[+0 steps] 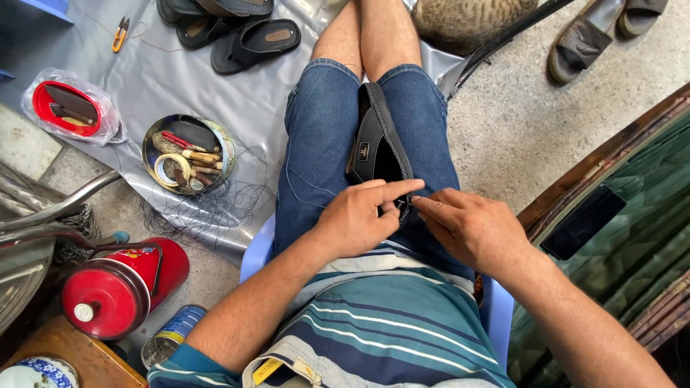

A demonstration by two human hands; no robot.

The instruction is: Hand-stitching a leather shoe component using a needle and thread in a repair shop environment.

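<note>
My left hand (pixel 356 219) curls closed on the near end of a black sandal (pixel 377 140) wedged upright between my thighs, forefinger stretched along its edge. My right hand (pixel 471 226) pinches the same edge, thumb and forefinger tips nearly meeting my left forefinger. Well left of my fingers, a round tin (pixel 188 153) of tools sits on the grey sheet (pixel 180 79).
</note>
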